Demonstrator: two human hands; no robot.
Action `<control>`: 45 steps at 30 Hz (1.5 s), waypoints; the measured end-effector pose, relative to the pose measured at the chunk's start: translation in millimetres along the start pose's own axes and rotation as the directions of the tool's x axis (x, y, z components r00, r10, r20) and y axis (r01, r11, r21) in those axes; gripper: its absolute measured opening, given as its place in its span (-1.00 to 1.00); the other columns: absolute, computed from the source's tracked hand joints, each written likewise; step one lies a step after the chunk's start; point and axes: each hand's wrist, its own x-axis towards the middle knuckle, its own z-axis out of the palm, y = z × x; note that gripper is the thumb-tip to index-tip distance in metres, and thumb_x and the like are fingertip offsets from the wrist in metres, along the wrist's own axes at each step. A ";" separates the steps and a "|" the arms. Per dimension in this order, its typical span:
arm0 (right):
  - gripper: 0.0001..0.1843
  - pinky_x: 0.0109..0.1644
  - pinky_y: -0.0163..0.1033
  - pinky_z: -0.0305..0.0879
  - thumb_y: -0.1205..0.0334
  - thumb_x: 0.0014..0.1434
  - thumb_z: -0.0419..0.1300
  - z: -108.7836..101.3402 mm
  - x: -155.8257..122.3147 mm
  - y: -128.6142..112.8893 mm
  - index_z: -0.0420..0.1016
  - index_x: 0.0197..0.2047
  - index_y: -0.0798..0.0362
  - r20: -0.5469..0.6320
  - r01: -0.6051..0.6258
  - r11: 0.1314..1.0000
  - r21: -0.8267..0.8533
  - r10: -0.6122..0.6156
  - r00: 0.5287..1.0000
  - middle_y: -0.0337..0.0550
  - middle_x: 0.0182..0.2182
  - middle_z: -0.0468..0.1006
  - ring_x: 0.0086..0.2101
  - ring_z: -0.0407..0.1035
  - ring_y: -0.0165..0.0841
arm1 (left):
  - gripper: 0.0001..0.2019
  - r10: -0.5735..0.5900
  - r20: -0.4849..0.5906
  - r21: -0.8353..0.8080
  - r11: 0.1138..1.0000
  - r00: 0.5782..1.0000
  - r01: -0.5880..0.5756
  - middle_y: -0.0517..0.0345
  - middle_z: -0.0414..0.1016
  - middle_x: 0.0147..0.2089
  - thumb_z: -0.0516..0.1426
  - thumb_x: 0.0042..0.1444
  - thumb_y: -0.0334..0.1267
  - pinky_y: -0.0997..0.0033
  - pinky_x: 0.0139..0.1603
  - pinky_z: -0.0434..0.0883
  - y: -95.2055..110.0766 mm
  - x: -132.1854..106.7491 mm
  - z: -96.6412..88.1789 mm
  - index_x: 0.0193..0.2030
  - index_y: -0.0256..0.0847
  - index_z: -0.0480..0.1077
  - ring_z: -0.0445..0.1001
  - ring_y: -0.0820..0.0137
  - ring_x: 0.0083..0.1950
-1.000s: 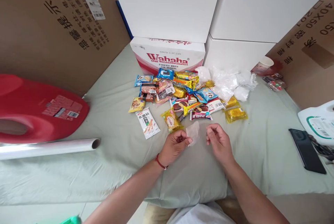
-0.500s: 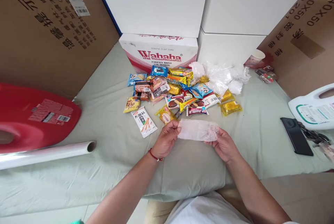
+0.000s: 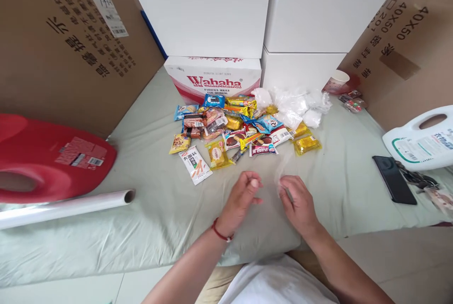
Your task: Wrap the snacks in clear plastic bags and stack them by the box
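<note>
My left hand [image 3: 243,195] is in the air before the snack pile, its fingers curled loosely apart with nothing between them. Close by on the right, my right hand [image 3: 296,200] pinches a thin clear plastic bag [image 3: 284,168], which is seen nearly edge-on and hard to make out. Beyond both hands lies a heap of wrapped snacks. At its near edge are a white snack packet [image 3: 196,164], a yellow-wrapped cake [image 3: 217,154] and a chocolate pie packet [image 3: 264,149]. A bunch of clear plastic bags [image 3: 293,105] sits at the heap's back right.
A Wahaha water carton [image 3: 215,80] backs the heap. At left are a red jug [image 3: 53,157] and a plastic film roll [image 3: 71,208]. To the right stand a paper cup [image 3: 336,81], a white detergent bottle [image 3: 421,139] and a black phone [image 3: 393,179]. Cardboard boxes flank both sides.
My left hand has let go of the plastic bag and opened. The bag, held flat between both hands before, now hangs from my right hand alone. The view has shifted slightly.
</note>
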 end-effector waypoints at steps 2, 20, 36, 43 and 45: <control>-0.81 0.04 0.02 0.40 0.28 0.38 0.09 5.2 0.2 -1.9 0.53 -0.09 -0.08 0.045 0.120 0.990 -0.080 -0.117 0.992 -0.08 -0.18 0.61 -0.09 0.41 -0.14 | -0.41 -0.017 -0.033 0.066 0.998 0.999 0.019 -0.04 0.48 0.05 0.35 -0.03 0.23 0.25 -0.03 0.47 -6.4 -1.9 17.8 -0.02 -0.16 0.43 0.45 0.18 0.09; -0.35 -0.09 -0.22 0.42 -0.13 -0.03 0.51 -24.2 3.7 13.0 0.49 0.05 -0.04 0.386 -0.709 0.364 0.604 0.645 0.659 -0.11 -0.07 0.58 -0.07 0.47 -0.23 | -0.76 -0.084 -0.026 -0.402 0.913 0.996 0.067 0.25 0.45 -0.40 0.35 -0.20 -0.32 0.52 -0.37 0.22 -35.8 -14.2 32.3 -0.51 -0.22 0.33 0.27 0.53 -0.42; -0.77 -0.35 -0.28 0.22 0.01 0.22 0.24 3.5 8.1 -17.8 0.49 -0.30 0.00 0.230 -0.447 0.859 0.250 0.396 0.889 -0.24 -0.44 0.50 -0.45 0.32 -0.37 | -0.62 0.045 -0.340 0.116 0.993 0.939 -0.006 0.11 0.52 -0.19 0.22 0.17 0.15 0.32 -0.12 0.35 -33.5 -30.1 37.0 -0.17 -0.15 0.42 0.45 0.29 -0.16; -0.49 -0.56 -0.37 -0.07 -0.17 -0.12 0.50 -10.6 1.8 7.0 0.53 -0.30 0.06 0.369 -0.689 0.492 0.532 0.598 0.711 -0.31 -0.53 0.43 -0.58 0.08 -0.51 | -0.49 0.022 -0.465 0.006 1.000 0.885 -0.022 0.30 0.27 -0.43 0.18 0.15 0.29 0.43 -0.30 0.24 -25.9 -32.0 21.9 -0.41 -0.15 0.24 0.20 0.44 -0.37; -0.47 -0.57 -0.38 -0.10 -0.17 -0.14 0.52 -13.1 -2.3 9.2 0.54 -0.29 0.06 0.371 -0.708 0.470 0.527 0.623 0.689 -0.31 -0.52 0.43 -0.58 0.08 -0.52 | -0.45 -0.005 -0.471 -0.012 1.000 0.882 -0.001 0.31 0.24 -0.46 0.18 0.12 0.33 0.42 -0.33 0.22 -22.3 -34.0 20.9 -0.44 -0.14 0.21 0.17 0.45 -0.39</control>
